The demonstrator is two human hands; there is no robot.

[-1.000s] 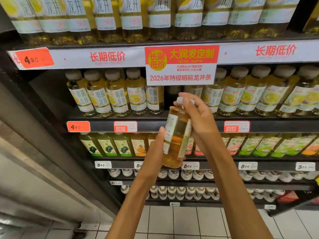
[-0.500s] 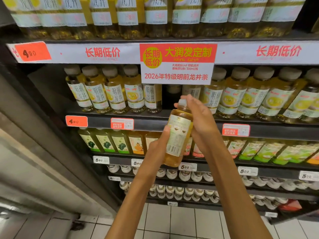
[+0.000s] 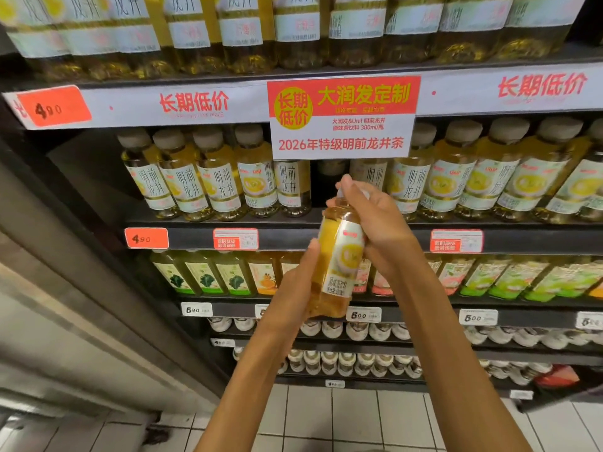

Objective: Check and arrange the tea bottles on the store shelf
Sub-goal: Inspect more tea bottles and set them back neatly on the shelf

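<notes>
Now, hands: both raised in front of the shelving, forearms reaching up from the bottom of the view and converging on one tea bottle [image 3: 339, 259].
Left hand [image 3: 298, 285]: wraps the lower part of the bottle from the left, thumb up along its side, palm at its base.
Right hand [image 3: 372, 220]: closes over the bottle's neck and pale cap from the right — fingers curled across the top, so the cap is mostly hidden.
Tea bottle: held upright with a slight tilt, clear of every shelf, in front of the black shelf edge [image 3: 359, 238]; its label with the yellow disc faces the camera and golden liquid shows above and below it.
Same-brand row [image 3: 215, 187]: stands on the shelf behind the hands, labels mostly forward, bottles touching shoulder to shoulder.
Gap [image 3: 321, 187]: a dark slot in that row just left of the raised fingers, below the hanging promotion sign [image 3: 342, 117].
Top shelf: larger bottles [image 3: 293, 31] of pale tea, packed tight above a white price strip [image 3: 195, 104].
Price tags: an orange one [image 3: 54, 106] on the strip's left end, another orange tag [image 3: 146, 238] on the black edge.
Lower shelves: green and orange labelled juice bottles [image 3: 205, 275], then rows of white caps [image 3: 355, 331] seen from above.
Room: a grey metal frame [image 3: 81, 305] slants down the left side; white floor tiles [image 3: 342, 415] lie below — open space between the arms and the shelf fronts.
</notes>
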